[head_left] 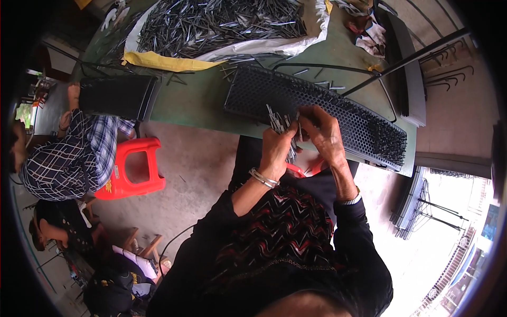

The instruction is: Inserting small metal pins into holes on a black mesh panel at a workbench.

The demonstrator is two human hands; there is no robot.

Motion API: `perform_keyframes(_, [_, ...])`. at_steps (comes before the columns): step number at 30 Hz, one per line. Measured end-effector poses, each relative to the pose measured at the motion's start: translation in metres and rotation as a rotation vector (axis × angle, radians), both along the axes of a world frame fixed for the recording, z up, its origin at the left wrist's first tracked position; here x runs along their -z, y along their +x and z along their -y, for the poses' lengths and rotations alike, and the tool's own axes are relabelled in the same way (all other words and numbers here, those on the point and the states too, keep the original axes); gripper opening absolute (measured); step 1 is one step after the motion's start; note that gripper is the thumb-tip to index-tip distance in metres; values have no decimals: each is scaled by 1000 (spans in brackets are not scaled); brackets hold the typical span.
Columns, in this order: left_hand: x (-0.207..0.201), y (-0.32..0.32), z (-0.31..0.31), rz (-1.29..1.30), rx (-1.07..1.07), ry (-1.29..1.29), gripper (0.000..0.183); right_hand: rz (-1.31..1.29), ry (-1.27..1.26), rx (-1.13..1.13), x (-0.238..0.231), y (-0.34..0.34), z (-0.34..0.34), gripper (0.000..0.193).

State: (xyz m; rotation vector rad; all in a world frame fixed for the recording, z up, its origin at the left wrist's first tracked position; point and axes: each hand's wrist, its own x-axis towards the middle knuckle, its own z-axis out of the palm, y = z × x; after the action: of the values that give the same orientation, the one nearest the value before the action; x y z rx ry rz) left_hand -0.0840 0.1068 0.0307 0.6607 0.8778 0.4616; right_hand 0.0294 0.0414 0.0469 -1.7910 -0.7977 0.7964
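My left hand [275,149] grips a bundle of thin grey metal pins [280,127], their tips fanning up and left above the fist. My right hand [322,132] pinches one pin from that bundle between thumb and fingers, right beside the left hand. Both hands hover over the near edge of a black perforated tray [364,129] that lies slantwise on the green table [195,103]. Many of the tray's holes toward the right end hold upright pins. A metal bangle sits on my left wrist.
A large heap of loose pins [222,24] lies on white sheeting at the table's far side. A second black tray [119,95] rests at the left edge. A person in a checked shirt [68,156] sits left beside a red plastic stool [132,166]. Black racks [412,79] stand right.
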Motion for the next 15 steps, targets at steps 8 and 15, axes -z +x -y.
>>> perform_keyframes(8, [9,-4,-9,-25,1,82,15,159,-74,-90,-5,13,0,22])
perform_keyframes(15, [18,-7,-20,37,43,-45,13,559,78,157,4,31,-34,12])
